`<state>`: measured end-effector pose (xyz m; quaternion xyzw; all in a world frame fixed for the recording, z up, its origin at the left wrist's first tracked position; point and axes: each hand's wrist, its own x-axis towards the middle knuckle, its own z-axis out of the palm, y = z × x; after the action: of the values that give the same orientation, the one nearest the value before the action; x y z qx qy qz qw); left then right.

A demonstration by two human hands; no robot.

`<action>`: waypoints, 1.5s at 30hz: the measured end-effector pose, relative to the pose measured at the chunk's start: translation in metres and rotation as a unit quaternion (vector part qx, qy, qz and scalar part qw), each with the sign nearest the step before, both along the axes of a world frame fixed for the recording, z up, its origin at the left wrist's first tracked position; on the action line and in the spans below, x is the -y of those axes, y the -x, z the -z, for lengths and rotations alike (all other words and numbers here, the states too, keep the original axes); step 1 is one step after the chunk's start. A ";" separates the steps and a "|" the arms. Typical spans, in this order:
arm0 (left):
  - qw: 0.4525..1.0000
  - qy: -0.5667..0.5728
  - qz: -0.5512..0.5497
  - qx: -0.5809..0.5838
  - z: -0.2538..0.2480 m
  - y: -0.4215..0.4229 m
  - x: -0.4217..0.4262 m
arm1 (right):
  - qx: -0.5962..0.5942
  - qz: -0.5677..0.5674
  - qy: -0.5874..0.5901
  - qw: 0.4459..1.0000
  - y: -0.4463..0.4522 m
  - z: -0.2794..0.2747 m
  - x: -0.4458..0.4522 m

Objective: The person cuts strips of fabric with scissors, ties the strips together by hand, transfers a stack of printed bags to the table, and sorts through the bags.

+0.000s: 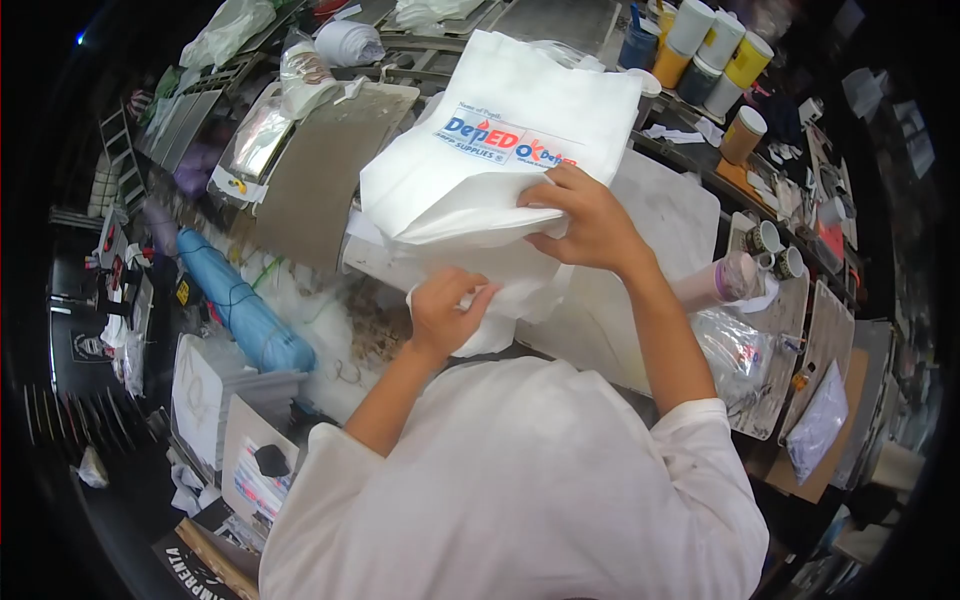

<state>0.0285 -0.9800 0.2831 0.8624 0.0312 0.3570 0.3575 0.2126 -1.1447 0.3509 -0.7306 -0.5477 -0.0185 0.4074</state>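
Observation:
A stack of white fabric bags (420,185) with blue and red "DepED" print lies over the boards in front of me. My right hand (580,218) pinches the folded near edge of the white material at its right side. Lower and to the left, my left hand (450,308) has its fingers curled, thumb and fingertips close together at white material hanging below the stack. Blur hides whether the left fingers grip it. The bag's edge gapes into a fold between the two hands.
Ink containers (690,28) stand at the upper right, with printed cups (765,237) below them. A blue wrapped roll (245,300) lies at the left. A grey board (315,180) is left of the bags, and a plastic-wrapped pack (728,350) lies right.

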 end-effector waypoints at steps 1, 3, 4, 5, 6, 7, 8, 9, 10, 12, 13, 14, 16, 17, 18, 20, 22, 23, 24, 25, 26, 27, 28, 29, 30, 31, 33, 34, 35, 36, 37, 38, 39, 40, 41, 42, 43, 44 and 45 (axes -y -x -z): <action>0.998 -0.014 0.041 -0.039 0.004 0.004 0.002 | 0.004 0.006 0.003 1.000 0.000 0.000 0.000; 0.997 -0.018 0.032 -0.067 0.011 0.006 0.002 | 0.007 0.011 0.006 1.000 0.001 -0.001 -0.001; 0.997 -0.035 0.032 -0.064 0.015 0.006 0.000 | 0.003 0.007 0.014 1.000 0.000 -0.002 -0.001; 0.996 -0.052 0.032 -0.061 0.017 0.005 0.000 | -0.001 0.004 0.022 1.000 0.000 -0.003 -0.001; 0.996 -0.051 0.031 -0.061 0.018 0.004 -0.001 | -0.001 0.003 0.023 1.000 0.000 -0.003 0.000; 0.997 -0.053 0.029 -0.040 0.018 0.002 -0.002 | 0.001 -0.001 0.020 1.000 -0.001 -0.002 0.000; 0.998 -0.056 0.027 -0.018 0.015 -0.001 -0.003 | 0.004 -0.005 0.017 1.000 -0.001 -0.001 0.000; 0.998 -0.055 0.026 -0.018 0.011 -0.006 -0.005 | 0.004 -0.007 0.017 1.000 0.000 -0.002 0.000; 0.998 -0.056 -0.006 0.002 0.006 -0.012 -0.006 | 0.001 -0.012 0.016 1.000 0.002 -0.003 0.001; 0.997 -0.055 -0.040 0.022 -0.007 -0.024 -0.005 | -0.001 -0.021 0.017 1.000 0.005 -0.004 0.003; 0.996 -0.059 -0.053 0.035 -0.013 -0.029 -0.003 | 0.012 -0.004 0.009 1.000 0.007 -0.004 0.002; 0.995 -0.064 -0.064 0.049 -0.016 -0.032 -0.003 | 0.025 0.015 0.001 1.000 0.008 -0.005 0.002; 0.997 -0.039 -0.060 0.028 -0.017 -0.028 -0.001 | 0.028 0.018 -0.003 0.999 0.007 0.000 -0.001; 0.998 -0.015 -0.055 0.008 -0.017 -0.025 0.001 | 0.031 0.023 -0.007 0.999 0.006 0.002 -0.002; 0.999 -0.015 -0.051 0.007 -0.016 -0.019 0.001 | 0.030 0.027 -0.007 0.999 0.006 0.003 -0.002; 1.000 0.008 0.025 -0.006 -0.013 -0.002 0.001 | 0.027 0.005 -0.011 1.000 0.006 0.004 -0.002; 0.998 -0.015 0.061 -0.018 -0.007 0.003 0.004 | 0.030 0.010 -0.012 0.999 0.005 0.004 -0.002; 0.994 -0.038 0.093 -0.029 -0.002 0.006 0.004 | 0.034 0.011 -0.014 0.999 0.006 0.004 -0.002; 0.995 -0.038 0.091 -0.030 0.003 0.007 0.002 | 0.033 0.009 -0.014 0.999 0.007 0.002 -0.003; 0.996 -0.042 0.075 -0.025 0.010 0.005 -0.001 | 0.032 0.006 -0.009 0.999 0.007 0.000 -0.003; 0.997 -0.045 0.059 -0.021 0.008 0.002 -0.002 | 0.030 0.004 -0.003 1.000 0.006 -0.001 -0.002; 0.997 -0.043 0.058 -0.021 0.006 -0.001 -0.002 | 0.030 0.002 -0.001 1.000 0.006 -0.001 0.000; 0.998 -0.050 0.034 0.001 0.003 -0.005 -0.003 | 0.035 0.000 0.006 0.999 0.005 -0.001 0.000; 0.998 -0.057 0.010 0.022 -0.005 -0.010 -0.004 | 0.040 -0.003 0.011 0.999 0.005 -0.002 -0.001; 0.998 -0.058 0.006 0.023 -0.010 -0.014 -0.004 | 0.040 -0.007 0.011 0.999 0.005 -0.002 -0.002; 0.995 -0.072 -0.020 0.060 -0.015 -0.019 -0.004 | 0.034 -0.012 0.004 0.999 0.006 -0.003 -0.001; 0.990 -0.086 -0.047 0.098 -0.018 -0.029 -0.002 | 0.028 -0.017 -0.003 0.999 0.007 -0.005 0.001; 0.989 -0.084 -0.050 0.112 -0.018 -0.033 -0.001 | 0.035 -0.012 -0.007 0.999 0.007 -0.007 0.002; 0.987 -0.082 -0.053 0.127 -0.017 -0.035 -0.001 | 0.043 -0.007 -0.011 0.999 0.008 -0.009 0.002; 0.987 -0.082 -0.051 0.127 -0.017 -0.034 0.000 | 0.044 -0.005 -0.011 0.999 0.007 -0.007 0.001; 0.990 -0.077 -0.051 0.103 -0.016 -0.030 0.001 | 0.043 -0.002 -0.006 0.999 0.005 -0.003 0.000; 0.993 -0.073 -0.051 0.078 -0.015 -0.025 0.002 | 0.041 0.001 -0.001 0.999 0.004 -0.001 0.000; 0.993 -0.073 -0.050 0.078 -0.011 -0.017 0.003 | 0.041 0.002 -0.002 0.999 0.004 -0.001 0.000; 0.997 -0.057 -0.006 0.043 -0.006 -0.007 0.003 | 0.042 -0.002 -0.003 0.999 0.006 -0.001 0.000; 0.998 -0.041 0.039 0.007 -0.003 -0.001 0.004 | 0.044 -0.004 -0.004 0.999 0.006 -0.002 0.000; 0.998 -0.042 0.042 0.005 -0.001 0.002 0.004 | 0.042 -0.001 -0.005 0.999 0.007 -0.002 0.000; 0.998 -0.043 0.045 -0.020 0.001 0.004 0.003 | 0.041 0.004 0.000 0.999 0.008 -0.004 0.000; 0.997 -0.044 0.047 -0.045 0.003 0.005 0.002 | 0.041 0.008 0.005 0.999 0.007 -0.005 -0.001; 0.997 -0.045 0.047 -0.045 0.005 0.005 0.000 | 0.042 0.009 0.005 0.999 0.006 -0.006 -0.001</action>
<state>0.0234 -0.9800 0.2777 0.8931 -0.0095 0.3018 0.3335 0.2062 -1.1438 0.3567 -0.7358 -0.5578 -0.0498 0.3807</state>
